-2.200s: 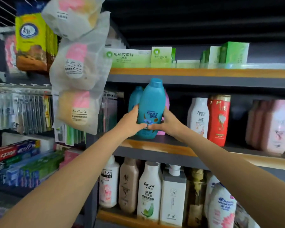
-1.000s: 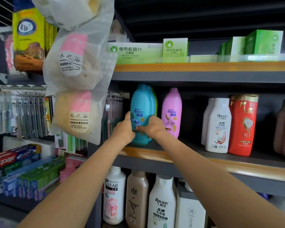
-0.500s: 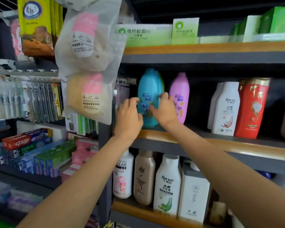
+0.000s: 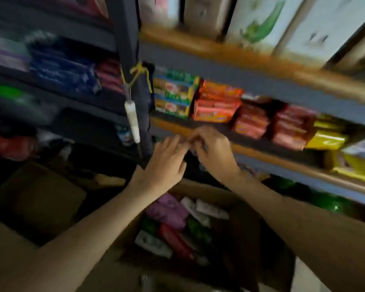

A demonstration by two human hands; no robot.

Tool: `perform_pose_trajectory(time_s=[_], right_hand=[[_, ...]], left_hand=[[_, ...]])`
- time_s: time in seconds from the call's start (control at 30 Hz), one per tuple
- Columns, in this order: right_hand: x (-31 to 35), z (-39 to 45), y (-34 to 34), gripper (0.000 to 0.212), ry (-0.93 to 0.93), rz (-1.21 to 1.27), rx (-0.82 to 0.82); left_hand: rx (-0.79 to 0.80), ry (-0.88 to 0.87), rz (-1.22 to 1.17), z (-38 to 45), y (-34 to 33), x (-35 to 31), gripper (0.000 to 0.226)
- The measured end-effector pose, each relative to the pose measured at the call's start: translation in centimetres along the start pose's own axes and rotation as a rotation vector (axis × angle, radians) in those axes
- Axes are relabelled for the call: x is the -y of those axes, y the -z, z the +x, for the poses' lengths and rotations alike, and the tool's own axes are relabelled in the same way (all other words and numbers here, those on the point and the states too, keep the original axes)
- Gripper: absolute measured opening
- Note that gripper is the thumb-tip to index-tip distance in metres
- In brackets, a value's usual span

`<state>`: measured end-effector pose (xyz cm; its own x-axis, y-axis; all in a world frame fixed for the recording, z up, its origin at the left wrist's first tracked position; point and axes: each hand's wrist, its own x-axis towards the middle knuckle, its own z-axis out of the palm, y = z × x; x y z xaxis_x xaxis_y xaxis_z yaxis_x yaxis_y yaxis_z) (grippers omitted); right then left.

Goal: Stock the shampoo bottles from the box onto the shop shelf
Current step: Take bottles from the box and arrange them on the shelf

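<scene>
My left hand (image 4: 167,163) and my right hand (image 4: 214,152) hang side by side, fingertips close together, above the open cardboard box (image 4: 200,191) on the floor. Both are empty: the left hand's fingers are spread and nearly straight, the right hand's fingers loosely bent over nothing I can make out, though blur smears the fingertips.

Down in the box the bottles lie on their sides, not upright. A purple bottle (image 4: 167,209) lies with its long axis slanting from upper left to lower right; which end is the cap I cannot tell. Below it a red bottle (image 4: 174,239) slants the same way. I count one purple and one red; white-labelled shapes and something green lie among them, too blurred to count.

Behind my hands the shop shelf (image 4: 261,154) with its orange edge carries stacked packets: orange packets (image 4: 216,102), red packets (image 4: 289,127) and yellow packets (image 4: 327,140). A white handle (image 4: 132,121) hangs from yellow string on the dark upright.
</scene>
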<state>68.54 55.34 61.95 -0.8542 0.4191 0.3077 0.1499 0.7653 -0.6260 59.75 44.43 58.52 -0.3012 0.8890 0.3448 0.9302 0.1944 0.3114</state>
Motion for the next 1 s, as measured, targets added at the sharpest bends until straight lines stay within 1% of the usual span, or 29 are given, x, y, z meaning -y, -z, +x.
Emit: perform_pose_trajectory(time_s=[0.03, 0.07, 0.1, 0.17, 0.2, 0.27, 0.33, 0.43, 0.53, 0.6, 0.63, 0.7, 0.73, 0.77, 0.8, 0.83, 0.87, 0.9, 0.93, 1.0], right_hand=[[-2.4, -2.0, -2.8, 0.022, -0.095, -0.023, 0.108], [-4.6, -4.1, -5.5, 0.022, -0.181, -0.053, 0.225], [-6.5, -6.0, -8.1, 0.022, -0.257, -0.094, 0.348], [-9.6, -9.8, -13.0, 0.025, -0.402, -0.141, 0.582], [-10.8, -11.5, -15.3, 0.028, -0.464, -0.165, 0.667], [-13.1, -14.3, -19.3, 0.031, -0.599, -0.194, 0.760], [-15.6, -16.8, -23.0, 0.035, -0.724, -0.170, 0.816], [-19.0, -19.5, -27.7, 0.058, -0.823, -0.152, 0.887], [-20.2, -20.3, -30.8, 0.053, -0.881, -0.158, 0.859], [-20.5, -20.6, -31.9, 0.052, -0.922, -0.159, 0.841], [-20.4, -20.9, -32.1, 0.051, -0.932, -0.130, 0.874], [-19.4, -21.5, -32.3, 0.045, -0.928, -0.055, 1.022], [-18.8, -21.7, -32.3, 0.043, -0.943, 0.025, 1.044], [-18.2, -21.4, -32.0, 0.045, -1.007, 0.151, 1.015], [-17.5, -20.5, -31.3, 0.041, -1.083, 0.289, 0.913], [-16.9, -19.2, -30.3, 0.030, -1.125, 0.371, 0.821], [-16.4, -17.6, -28.9, 0.018, -1.155, 0.393, 0.747], [-15.8, -15.7, -27.2, 0.020, -1.175, 0.359, 0.724], [-15.3, -13.9, -25.4, 0.024, -1.161, 0.313, 0.763], [-13.5, -10.6, -21.3, 0.028, -1.107, 0.240, 0.911]], left_hand=[[0.127, 0.035, 0.058, -2.2, -2.5, 1.0, 0.030], [0.290, 0.093, 0.094, -4.3, -4.5, 1.7, 0.032], [0.427, 0.167, 0.087, -6.1, -6.5, 2.5, 0.034], [0.621, 0.307, 0.061, -9.6, -10.4, 4.2, 0.037], [0.663, 0.355, 0.071, -11.1, -12.2, 4.9, 0.038], [0.694, 0.396, 0.102, -13.8, -15.6, 6.1, 0.037], [0.732, 0.424, 0.118, -15.9, -18.4, 7.3, 0.037], [0.814, 0.494, 0.107, -17.3, -21.8, 8.4, 0.044], [0.860, 0.647, 0.008, -17.6, -24.6, 9.1, 0.046], [0.848, 0.679, -0.027, -17.8, -25.8, 9.2, 0.045], [0.842, 0.670, -0.028, -18.0, -26.0, 9.2, 0.044], [0.841, 0.612, 0.003, -18.6, -25.5, 9.2, 0.046], [0.850, 0.563, 0.032, -18.9, -25.1, 9.2, 0.048], [0.867, 0.509, 0.058, -19.1, -24.5, 9.2, 0.052], [0.896, 0.459, 0.076, -19.1, -23.8, 9.1, 0.057], [0.926, 0.420, 0.083, -19.1, -23.0, 9.0, 0.063], [0.944, 0.393, 0.082, -18.9, -22.1, 8.6, 0.068], [0.944, 0.383, 0.072, -18.6, -21.3, 8.1, 0.073], [0.936, 0.392, 0.055, -18.2, -20.4, 7.5, 0.078], [0.898, 0.422, 0.000, -16.7, -18.5, 5.7, 0.085]])
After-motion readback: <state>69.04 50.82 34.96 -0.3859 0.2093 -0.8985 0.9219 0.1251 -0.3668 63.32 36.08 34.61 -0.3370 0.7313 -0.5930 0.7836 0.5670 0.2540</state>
